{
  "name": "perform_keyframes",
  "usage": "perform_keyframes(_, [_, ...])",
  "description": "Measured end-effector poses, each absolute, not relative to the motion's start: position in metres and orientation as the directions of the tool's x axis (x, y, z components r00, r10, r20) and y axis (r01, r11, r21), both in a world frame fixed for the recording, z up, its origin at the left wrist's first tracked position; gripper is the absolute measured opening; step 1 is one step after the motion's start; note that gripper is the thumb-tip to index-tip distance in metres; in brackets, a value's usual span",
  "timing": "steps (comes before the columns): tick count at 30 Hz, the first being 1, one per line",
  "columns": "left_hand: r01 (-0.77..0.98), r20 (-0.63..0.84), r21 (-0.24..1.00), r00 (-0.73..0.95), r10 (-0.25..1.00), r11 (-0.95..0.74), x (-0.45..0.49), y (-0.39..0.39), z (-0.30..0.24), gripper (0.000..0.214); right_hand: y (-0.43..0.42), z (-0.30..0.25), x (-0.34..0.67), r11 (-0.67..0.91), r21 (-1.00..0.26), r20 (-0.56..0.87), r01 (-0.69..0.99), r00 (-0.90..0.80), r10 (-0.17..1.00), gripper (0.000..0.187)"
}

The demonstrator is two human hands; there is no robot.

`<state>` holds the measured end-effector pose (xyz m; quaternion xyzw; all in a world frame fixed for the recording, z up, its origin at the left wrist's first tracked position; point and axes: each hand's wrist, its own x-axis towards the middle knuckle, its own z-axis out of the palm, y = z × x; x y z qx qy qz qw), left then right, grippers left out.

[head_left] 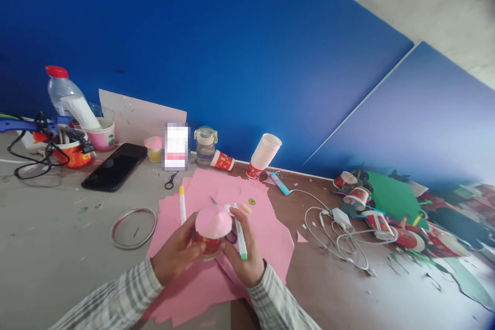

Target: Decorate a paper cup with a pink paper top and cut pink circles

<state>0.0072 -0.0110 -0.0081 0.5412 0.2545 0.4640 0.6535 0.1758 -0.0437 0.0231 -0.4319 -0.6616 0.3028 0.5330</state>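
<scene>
The left hand and the right hand close in from either side on a small red paper cup, fingers wrapped against its wall, so the two hands sit close together with only the cup between them. A pink paper dome caps the cup. The right hand also carries a white marker with a green cap, lying along its fingers and pointing away from the person. The cup is held just above a ragged sheet of pink paper that covers the middle of the table. A second marker with a yellow end lies on the sheet just beyond the left hand. To the left of the sheet a wire ring lies flat, and farther back a black phone lies flat too. Small scissors lie near the sheet's far edge. A tipped stack of white paper cups leans by the blue wall, and a white charger with its cable lies to the right.
</scene>
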Motion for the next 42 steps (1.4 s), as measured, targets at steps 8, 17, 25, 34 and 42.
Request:
perform_keyframes(8, [-0.050,0.231,0.973,0.251,0.940,-0.226,0.008,-0.012,0.002,0.049,-0.045,0.017,0.175,0.431,-0.852,0.462,0.296,0.039,0.886,0.063])
perform_keyframes(17, [-0.061,0.224,0.974,0.287,0.931,-0.216,0.013,-0.019,0.004,0.052,-0.049,0.000,0.168,0.436,-0.727,0.557,0.530,0.083,0.826,0.071])
perform_keyframes(25, [-0.033,0.235,0.971,0.319,0.918,-0.237,0.015,-0.019,-0.002,0.056,-0.052,0.002,0.165,0.441,-0.718,0.553,0.539,0.056,0.831,0.071])
perform_keyframes(34, [-0.025,0.206,0.978,0.259,0.944,-0.207,0.016,-0.018,-0.004,0.052,-0.055,0.005,0.162,0.488,-0.670,0.581,0.559,-0.014,0.814,0.070])
perform_keyframes(42, [0.067,0.163,0.982,0.191,0.968,-0.179,0.017,-0.014,-0.002,0.055,-0.047,0.013,0.174,0.461,-0.778,0.550,0.426,0.109,0.828,0.055])
